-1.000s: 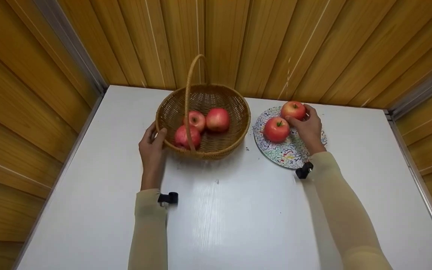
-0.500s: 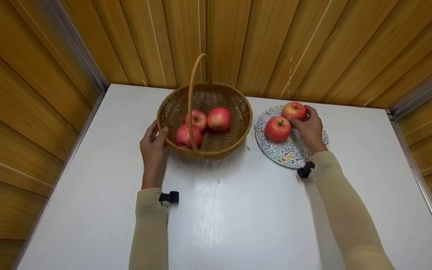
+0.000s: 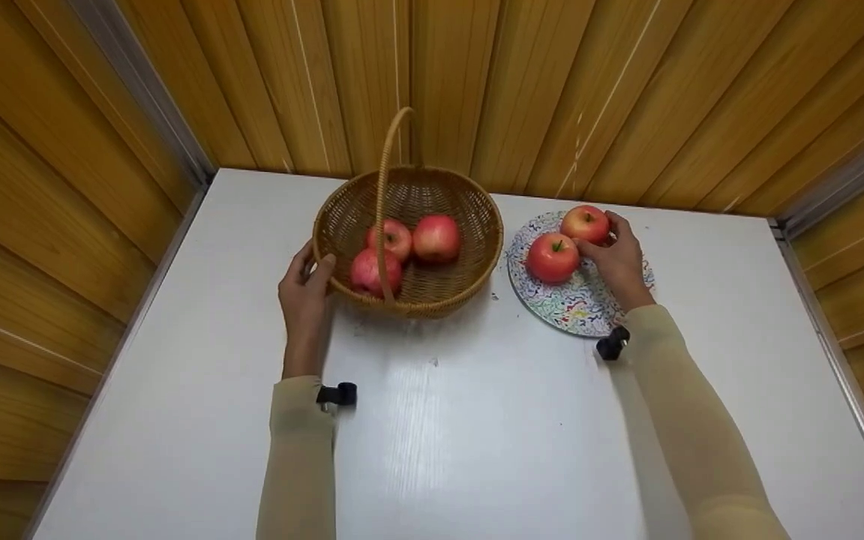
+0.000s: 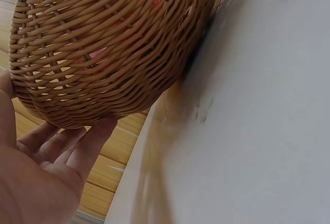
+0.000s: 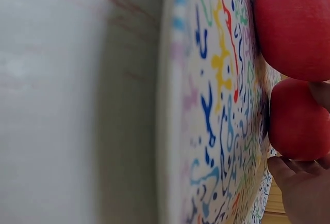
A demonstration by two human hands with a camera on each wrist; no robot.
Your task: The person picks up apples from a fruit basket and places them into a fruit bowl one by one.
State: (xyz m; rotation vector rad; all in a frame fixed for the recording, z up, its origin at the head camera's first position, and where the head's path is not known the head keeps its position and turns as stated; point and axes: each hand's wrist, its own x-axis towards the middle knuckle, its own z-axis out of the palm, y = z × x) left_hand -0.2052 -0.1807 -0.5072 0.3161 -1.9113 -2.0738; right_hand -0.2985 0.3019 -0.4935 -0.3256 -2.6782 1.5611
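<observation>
A wicker basket (image 3: pixel 439 306) with a tall hoop handle stands at the back, left of centre, with three red apples inside. My left hand (image 3: pixel 304 296) holds its left side, thumb at the rim; in the left wrist view the fingers (image 4: pixel 93 139) rest against the woven outside. To the right, a round plate (image 3: pixel 578 311) with a multicoloured squiggle pattern bears two apples. My right hand (image 3: pixel 618 255) grips the rear apple (image 3: pixel 584 223) between thumb and fingers. The front apple (image 3: pixel 552 257) sits close beside it, stem up. In the right wrist view the gripped apple (image 5: pixel 296 123) sits low over the plate.
Everything stands on a white table (image 3: pixel 462 435). Behind it and at both sides rise wooden-plank walls (image 3: pixel 447 82), joined by grey metal corner strips. The basket's handle (image 3: pixel 383 180) arches well above its rim.
The right hand and the rear apple have shifted very slightly toward the front of the table. The left hand, the basket and its apples stay where they were.
</observation>
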